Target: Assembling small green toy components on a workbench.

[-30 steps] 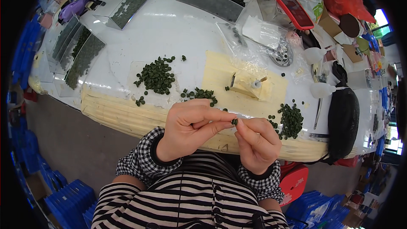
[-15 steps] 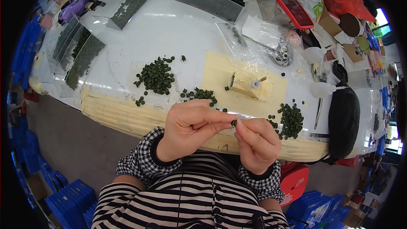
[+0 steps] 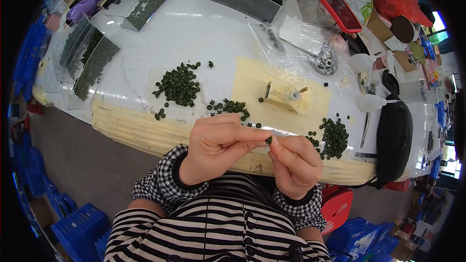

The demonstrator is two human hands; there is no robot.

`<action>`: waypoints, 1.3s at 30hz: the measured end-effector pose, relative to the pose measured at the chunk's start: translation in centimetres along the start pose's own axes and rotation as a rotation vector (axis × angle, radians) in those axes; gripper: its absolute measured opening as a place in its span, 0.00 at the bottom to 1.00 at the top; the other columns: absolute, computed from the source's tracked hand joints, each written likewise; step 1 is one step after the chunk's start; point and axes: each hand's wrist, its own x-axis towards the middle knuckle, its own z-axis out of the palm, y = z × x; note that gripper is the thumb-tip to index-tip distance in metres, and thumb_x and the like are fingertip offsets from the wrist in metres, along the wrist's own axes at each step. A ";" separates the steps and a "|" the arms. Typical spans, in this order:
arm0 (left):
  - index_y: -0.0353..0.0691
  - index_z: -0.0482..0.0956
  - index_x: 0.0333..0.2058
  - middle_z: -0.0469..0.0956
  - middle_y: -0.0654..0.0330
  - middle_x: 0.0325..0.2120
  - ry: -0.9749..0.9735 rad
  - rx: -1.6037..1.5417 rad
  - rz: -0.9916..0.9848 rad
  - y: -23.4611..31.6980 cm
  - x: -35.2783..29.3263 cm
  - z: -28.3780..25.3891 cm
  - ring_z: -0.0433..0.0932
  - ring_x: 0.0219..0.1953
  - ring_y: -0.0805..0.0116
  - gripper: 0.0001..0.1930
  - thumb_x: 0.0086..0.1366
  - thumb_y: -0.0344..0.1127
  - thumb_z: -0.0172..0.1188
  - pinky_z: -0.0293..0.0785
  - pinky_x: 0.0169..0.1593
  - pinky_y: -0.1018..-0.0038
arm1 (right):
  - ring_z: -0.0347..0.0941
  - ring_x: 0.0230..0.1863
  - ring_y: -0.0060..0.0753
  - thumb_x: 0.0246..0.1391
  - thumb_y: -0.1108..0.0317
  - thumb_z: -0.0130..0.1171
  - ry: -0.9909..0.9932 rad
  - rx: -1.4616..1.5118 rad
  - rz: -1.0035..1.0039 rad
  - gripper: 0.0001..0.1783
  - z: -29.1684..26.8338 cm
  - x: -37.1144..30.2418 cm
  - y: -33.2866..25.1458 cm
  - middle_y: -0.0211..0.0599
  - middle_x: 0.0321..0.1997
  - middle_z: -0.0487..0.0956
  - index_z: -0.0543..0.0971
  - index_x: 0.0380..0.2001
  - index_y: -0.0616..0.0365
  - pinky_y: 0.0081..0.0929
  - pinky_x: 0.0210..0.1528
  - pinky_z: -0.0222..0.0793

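Barely any shift since the earlier frame: small green piece (image 3: 268, 140) looks slightly turned. Left fingers (image 3: 242, 136) and right fingers (image 3: 291, 148) nearly closed, pinching it between their tips. Tabletop (image 3: 204, 34) piles: larger pile (image 3: 178, 87) beyond left fingers, smaller pile (image 3: 335, 138) just right of right fingers.

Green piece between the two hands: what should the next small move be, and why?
Probably a slight turn of the green piece, to bring more of it into view. The left hand and right hand meet at it and hide much of its surface; only a small dark part shows, so its fit or finish is hard to judge.
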 end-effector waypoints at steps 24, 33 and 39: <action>0.38 0.84 0.35 0.71 0.66 0.15 0.022 0.077 0.015 0.7 0.0 0.3 0.62 0.15 0.81 0.12 0.49 0.22 0.68 0.53 0.18 0.81 | 0.76 0.30 0.33 0.42 0.82 0.64 0.051 0.031 0.101 0.18 0.3 0.2 -0.1 0.40 0.34 0.80 0.81 0.41 0.63 0.22 0.31 0.71; 0.38 0.84 0.35 0.71 0.66 0.15 0.026 0.078 0.028 0.7 0.0 0.3 0.62 0.16 0.80 0.12 0.50 0.22 0.68 0.53 0.18 0.82 | 0.76 0.30 0.33 0.43 0.82 0.64 0.050 0.035 0.106 0.17 0.3 0.2 -0.1 0.41 0.34 0.80 0.81 0.41 0.63 0.21 0.31 0.71; 0.38 0.84 0.35 0.72 0.66 0.16 0.024 0.070 0.022 0.7 0.1 0.3 0.62 0.16 0.81 0.12 0.50 0.21 0.68 0.53 0.18 0.82 | 0.76 0.30 0.32 0.42 0.82 0.64 0.044 0.032 0.107 0.18 0.3 0.2 -0.1 0.41 0.34 0.80 0.81 0.41 0.63 0.21 0.31 0.71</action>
